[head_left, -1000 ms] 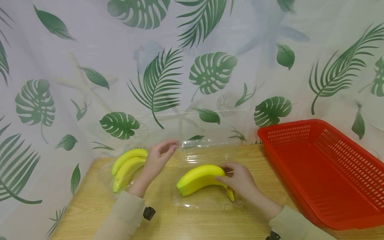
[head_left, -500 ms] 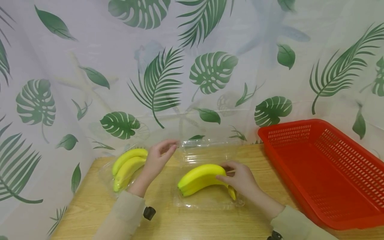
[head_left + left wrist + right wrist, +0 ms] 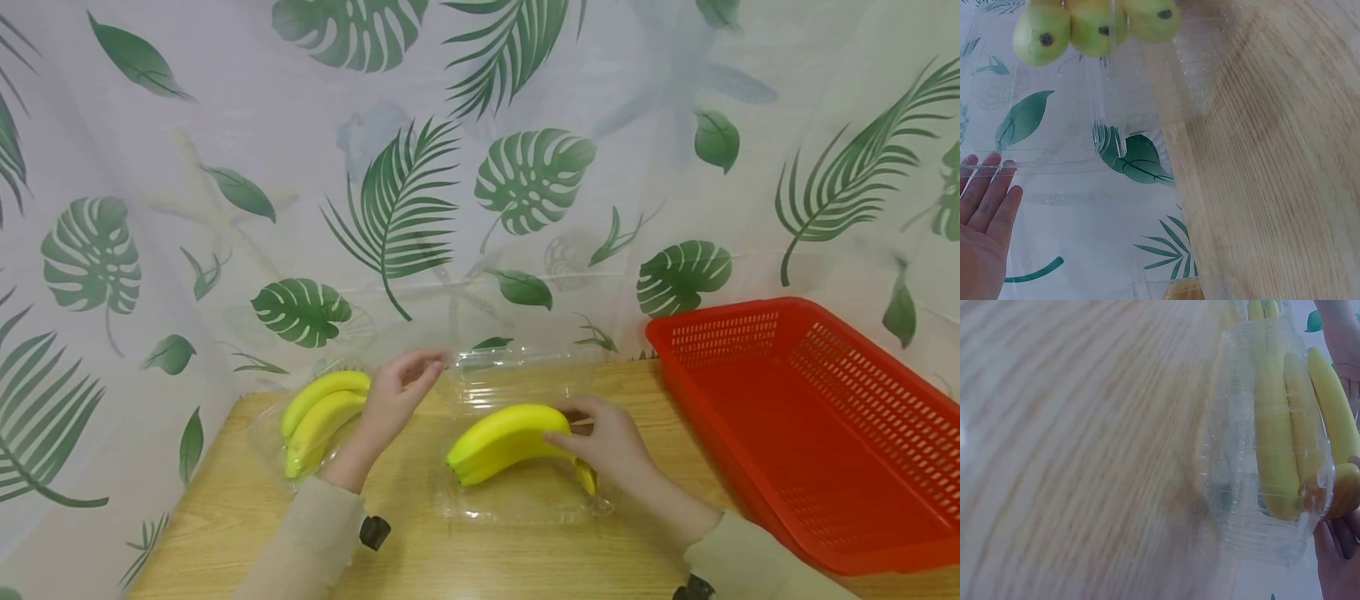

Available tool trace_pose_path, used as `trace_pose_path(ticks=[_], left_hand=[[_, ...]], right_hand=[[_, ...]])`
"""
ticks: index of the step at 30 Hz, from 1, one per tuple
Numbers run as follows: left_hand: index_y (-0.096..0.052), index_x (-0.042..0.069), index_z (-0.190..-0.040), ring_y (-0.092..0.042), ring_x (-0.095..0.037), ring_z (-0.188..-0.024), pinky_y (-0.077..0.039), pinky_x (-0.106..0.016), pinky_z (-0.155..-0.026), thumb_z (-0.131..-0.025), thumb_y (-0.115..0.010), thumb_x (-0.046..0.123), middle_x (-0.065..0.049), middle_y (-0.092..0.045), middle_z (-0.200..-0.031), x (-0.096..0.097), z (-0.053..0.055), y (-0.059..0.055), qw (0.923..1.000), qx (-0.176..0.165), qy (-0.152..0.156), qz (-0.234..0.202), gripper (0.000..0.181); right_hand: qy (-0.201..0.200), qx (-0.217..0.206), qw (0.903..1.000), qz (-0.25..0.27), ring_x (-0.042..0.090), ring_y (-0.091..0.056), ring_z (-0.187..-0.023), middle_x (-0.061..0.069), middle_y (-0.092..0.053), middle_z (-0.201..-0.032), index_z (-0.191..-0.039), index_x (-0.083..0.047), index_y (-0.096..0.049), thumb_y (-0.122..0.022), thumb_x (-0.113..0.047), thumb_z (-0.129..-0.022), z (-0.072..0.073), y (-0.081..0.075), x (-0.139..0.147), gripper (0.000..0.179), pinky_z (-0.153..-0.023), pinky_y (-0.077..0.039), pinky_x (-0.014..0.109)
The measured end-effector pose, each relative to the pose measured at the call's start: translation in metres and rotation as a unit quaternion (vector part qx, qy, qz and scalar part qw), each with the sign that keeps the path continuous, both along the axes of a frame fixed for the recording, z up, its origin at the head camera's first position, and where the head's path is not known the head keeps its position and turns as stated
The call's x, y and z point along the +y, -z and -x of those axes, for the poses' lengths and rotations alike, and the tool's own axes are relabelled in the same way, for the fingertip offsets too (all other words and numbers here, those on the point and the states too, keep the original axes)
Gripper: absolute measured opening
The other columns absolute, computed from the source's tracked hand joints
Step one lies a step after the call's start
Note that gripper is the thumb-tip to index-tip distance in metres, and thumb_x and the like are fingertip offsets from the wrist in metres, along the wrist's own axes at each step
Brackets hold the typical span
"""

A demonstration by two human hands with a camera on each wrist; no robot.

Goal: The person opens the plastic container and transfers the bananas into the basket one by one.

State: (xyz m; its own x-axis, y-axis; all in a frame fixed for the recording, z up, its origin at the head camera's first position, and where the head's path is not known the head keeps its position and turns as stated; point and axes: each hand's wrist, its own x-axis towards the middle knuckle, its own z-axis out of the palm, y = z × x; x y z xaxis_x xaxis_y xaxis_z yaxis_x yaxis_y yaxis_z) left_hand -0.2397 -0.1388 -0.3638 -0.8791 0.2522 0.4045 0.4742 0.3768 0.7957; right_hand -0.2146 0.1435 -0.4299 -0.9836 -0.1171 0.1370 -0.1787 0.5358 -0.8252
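A bunch of yellow bananas (image 3: 510,442) is over the base of an open clear plastic clamshell box (image 3: 517,512). In the head view my right hand (image 3: 603,442) grips the bunch near its brown stem, thumb on the near side. Three greenish banana tips (image 3: 1100,28) show in the left wrist view. My left hand (image 3: 393,392) pinches the left corner of the raised lid (image 3: 517,379) between thumb and finger. The left wrist view shows fingertips (image 3: 999,167) right at the lid's edge. In the right wrist view the stem end (image 3: 1341,490) is beside the right fingers.
At the left, a second clear box holds more bananas (image 3: 318,425), partly behind the left forearm. A large red plastic basket (image 3: 832,442) with perforated sides stands at the right. A leaf-printed cloth (image 3: 525,83) hangs behind the wooden table (image 3: 450,567).
My right hand and the banana bunch have shifted slightly up and to the right. The left hand stays at the lid corner.
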Motion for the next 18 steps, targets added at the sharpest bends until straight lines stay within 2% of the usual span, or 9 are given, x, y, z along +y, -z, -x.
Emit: trace_pose_path(ticks=[11, 18], left_hand=[[-0.063, 0.001, -0.117, -0.062, -0.027, -0.109, -0.050, -0.041, -0.097, -0.096, -0.054, 0.017, -0.013, -0.065, -0.118, -0.001, 0.001, 0.002, 1.0000, 0.000, 0.007, -0.004, 0.027], [-0.063, 0.002, -0.116, -0.062, -0.028, -0.108, -0.050, -0.043, -0.096, -0.096, -0.054, 0.016, -0.013, -0.065, -0.117, -0.001, 0.002, 0.003, 0.9999, 0.008, 0.006, -0.006, 0.026]], right_hand=[[-0.001, -0.002, 0.9999, 0.012, 0.027, -0.068, -0.095, 0.011, -0.065, -0.111, -0.114, -0.008, -0.065, -0.080, -0.028, -0.075, -0.004, -0.016, 0.005, 0.047, -0.073, -0.058, 0.025], [-0.012, 0.012, 0.9997, 0.017, 0.027, -0.069, -0.092, 0.011, -0.066, -0.111, -0.113, -0.009, -0.066, -0.080, -0.030, -0.074, -0.005, -0.023, 0.011, 0.046, -0.071, -0.058, 0.024]])
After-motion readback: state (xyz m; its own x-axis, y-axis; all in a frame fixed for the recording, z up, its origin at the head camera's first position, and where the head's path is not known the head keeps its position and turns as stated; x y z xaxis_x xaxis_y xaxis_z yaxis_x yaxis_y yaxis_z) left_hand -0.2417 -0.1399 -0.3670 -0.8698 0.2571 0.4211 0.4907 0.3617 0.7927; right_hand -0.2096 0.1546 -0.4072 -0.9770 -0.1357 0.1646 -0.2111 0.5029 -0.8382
